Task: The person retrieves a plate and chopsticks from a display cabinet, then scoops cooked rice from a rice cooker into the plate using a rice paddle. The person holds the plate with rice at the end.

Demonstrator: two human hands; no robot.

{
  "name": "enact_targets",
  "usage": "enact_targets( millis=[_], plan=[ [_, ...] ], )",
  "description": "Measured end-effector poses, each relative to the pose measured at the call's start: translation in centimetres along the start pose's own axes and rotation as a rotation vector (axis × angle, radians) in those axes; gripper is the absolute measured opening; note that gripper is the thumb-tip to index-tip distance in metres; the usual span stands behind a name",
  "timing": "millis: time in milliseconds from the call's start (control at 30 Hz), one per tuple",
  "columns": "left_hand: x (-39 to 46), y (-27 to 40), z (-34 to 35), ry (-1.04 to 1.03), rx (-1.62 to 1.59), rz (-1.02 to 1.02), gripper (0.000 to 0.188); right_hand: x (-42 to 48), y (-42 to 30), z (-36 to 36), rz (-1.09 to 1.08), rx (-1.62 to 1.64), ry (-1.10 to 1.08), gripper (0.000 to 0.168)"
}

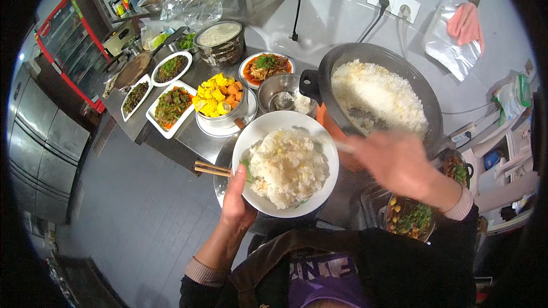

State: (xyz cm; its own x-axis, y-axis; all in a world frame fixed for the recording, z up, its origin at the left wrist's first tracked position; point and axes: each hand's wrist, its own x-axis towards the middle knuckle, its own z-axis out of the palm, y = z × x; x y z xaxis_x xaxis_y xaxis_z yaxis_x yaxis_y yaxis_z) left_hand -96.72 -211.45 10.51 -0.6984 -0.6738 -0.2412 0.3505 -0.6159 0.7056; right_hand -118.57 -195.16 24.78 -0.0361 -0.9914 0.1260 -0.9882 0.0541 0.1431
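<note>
My left hand (237, 201) holds a white bowl (327, 154) by its left side, thumb over the rim. Cooked rice (289, 167) is heaped in the bowl. A pair of wooden chopsticks (213, 169) sticks out to the left, by my left thumb. Motion blurs my right hand (389, 158), which grips a pale utensil (342, 146) that reaches over the bowl's right rim; its kind is not clear. Behind that hand stands a large dark pot (431, 98) of white rice (381, 94), tilted in view. A metal bowl (270, 87) with some rice left in it is beside the pot.
Corn and orange chunks (218, 96) fill a pan left of the metal bowl. Several plated dishes (169, 109) line the steel counter, with a lidless crock (219, 45) behind. Pans of food (409, 218) sit near my right forearm. A plug and cable (383, 4) hang on the wall.
</note>
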Motion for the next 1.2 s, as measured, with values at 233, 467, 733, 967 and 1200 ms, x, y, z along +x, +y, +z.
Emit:
enact_targets(
  millis=[233,467,733,967,1200],
  plan=[
    [-0.3,0.4,0.5,-0.014,-0.099,-0.035,0.059,-1.7,9.4,3.1,0.445,0.048,0.13,0.023],
    [-0.2,0.1,0.8,0.013,-0.133,-0.075,0.056,-3.7,17.7,8.3,0.539,-0.169,-0.241,0.023],
    [-0.6,0.3,1.8,0.009,-0.075,-0.09,0.06,0.6,18.3,12.5,0.527,-0.186,-0.485,0.014],
    [-0.1,-0.2,2.0,0.032,-0.035,-0.082,0.063,3.2,14.1,13.1,0.178,-0.152,-0.385,0.007],
    [0.6,-0.4,2.6,0.043,-0.014,-0.052,0.063,2.0,14.8,10.7,0.007,-0.166,-0.275,0.041]
  ],
)
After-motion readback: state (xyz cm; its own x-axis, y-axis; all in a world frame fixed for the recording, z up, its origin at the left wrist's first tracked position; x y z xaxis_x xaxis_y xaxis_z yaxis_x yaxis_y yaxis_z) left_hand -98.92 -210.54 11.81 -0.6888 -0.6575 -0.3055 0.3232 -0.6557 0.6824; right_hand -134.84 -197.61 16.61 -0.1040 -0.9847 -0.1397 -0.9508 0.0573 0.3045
